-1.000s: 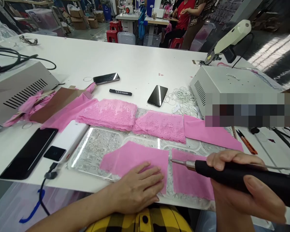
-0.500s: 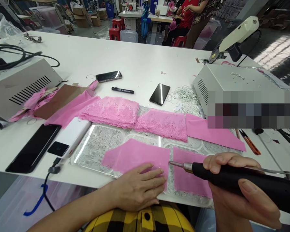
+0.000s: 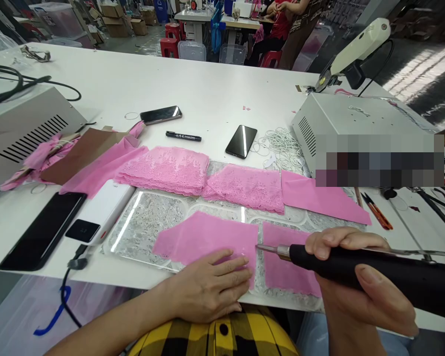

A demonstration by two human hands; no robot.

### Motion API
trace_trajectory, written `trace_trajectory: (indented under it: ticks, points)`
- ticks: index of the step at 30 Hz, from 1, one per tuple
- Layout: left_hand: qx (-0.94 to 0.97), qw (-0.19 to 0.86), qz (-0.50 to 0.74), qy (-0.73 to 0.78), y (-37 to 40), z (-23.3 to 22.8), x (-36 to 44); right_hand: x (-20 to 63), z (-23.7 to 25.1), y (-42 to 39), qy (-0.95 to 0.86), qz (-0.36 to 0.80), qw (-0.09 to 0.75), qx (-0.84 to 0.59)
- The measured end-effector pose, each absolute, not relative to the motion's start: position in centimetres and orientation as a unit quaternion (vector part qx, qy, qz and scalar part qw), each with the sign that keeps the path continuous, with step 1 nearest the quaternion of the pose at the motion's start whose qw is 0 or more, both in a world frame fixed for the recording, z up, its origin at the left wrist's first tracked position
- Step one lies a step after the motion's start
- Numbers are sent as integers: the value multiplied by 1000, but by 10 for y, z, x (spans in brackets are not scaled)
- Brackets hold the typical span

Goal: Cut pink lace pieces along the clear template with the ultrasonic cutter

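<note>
My left hand (image 3: pixel 215 287) lies flat with fingers spread on a pink fabric piece (image 3: pixel 207 232). In my right hand (image 3: pixel 389 304) is a black handheld tool (image 3: pixel 419 279) with a slim metal tip. That tip points left and meets the right edge of the fabric under my left hand; whether it presses in, I cannot tell. Beneath the tool's front end is a second pink fabric piece (image 3: pixel 282 269), a narrow gap away from the first. Both lie on a clear-edged board (image 3: pixel 155 212) with a grey speckled surface.
Behind lie folded pink lace (image 3: pixel 166 170), more lace (image 3: pixel 248 185) and a plain pink piece (image 3: pixel 319 198). Phones (image 3: pixel 242 141), a marker (image 3: pixel 183 136), tangled elastic (image 3: pixel 282 148), a white power bank (image 3: pixel 104 212), an orange-handled tool (image 3: pixel 380 212) and grey metal boxes (image 3: pixel 341 128) surround the board.
The whole view has shifted slightly, with things appearing a little further left and up. Both hands and the tool tip keep nearly the same place on the fabric.
</note>
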State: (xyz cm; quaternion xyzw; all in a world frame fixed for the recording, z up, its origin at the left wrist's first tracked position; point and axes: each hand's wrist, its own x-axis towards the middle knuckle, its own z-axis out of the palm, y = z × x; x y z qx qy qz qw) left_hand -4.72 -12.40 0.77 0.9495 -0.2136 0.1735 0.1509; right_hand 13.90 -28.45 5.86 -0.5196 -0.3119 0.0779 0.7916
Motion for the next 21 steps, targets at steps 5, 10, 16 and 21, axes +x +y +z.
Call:
trace_trajectory:
  ticks: [5, 10, 16, 21]
  points:
    - [946, 158, 179, -220, -123, 8, -47, 132, 62, -300, -328, 117, 781, -519]
    - [945, 158, 180, -223, -123, 8, -47, 124, 63, -308, -338, 146, 767, -525]
    - [941, 160, 200, -222, -124, 9, -46, 120, 60, -309, -330, 160, 770, -523]
    - [939, 165, 206, -220, -125, 9, -45, 117, 60, -310, -347, 161, 758, -527]
